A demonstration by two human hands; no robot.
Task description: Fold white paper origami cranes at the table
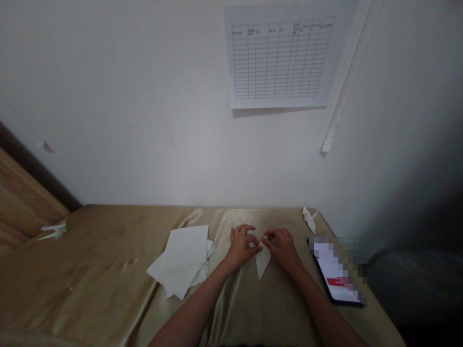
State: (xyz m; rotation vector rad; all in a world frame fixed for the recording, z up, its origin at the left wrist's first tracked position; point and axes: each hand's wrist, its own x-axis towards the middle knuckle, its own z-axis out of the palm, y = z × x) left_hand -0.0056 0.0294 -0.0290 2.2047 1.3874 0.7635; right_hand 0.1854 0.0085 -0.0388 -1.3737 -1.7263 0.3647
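Observation:
A small folded white paper piece (262, 262), pointed toward me, lies on the gold satin tablecloth (108, 270). My left hand (241, 246) pinches its upper left corner with curled fingers. My right hand (282, 246) pinches the upper right corner the same way. Both hands meet at the top of the paper, near the far edge of the table.
A loose stack of white sheets (184, 260) lies left of my hands. A phone (336, 277) with a lit screen rests at the right edge. A folded paper crane (309, 219) sits at the far right corner, another (54, 230) at far left. A printed grid sheet (280, 58) hangs on the wall.

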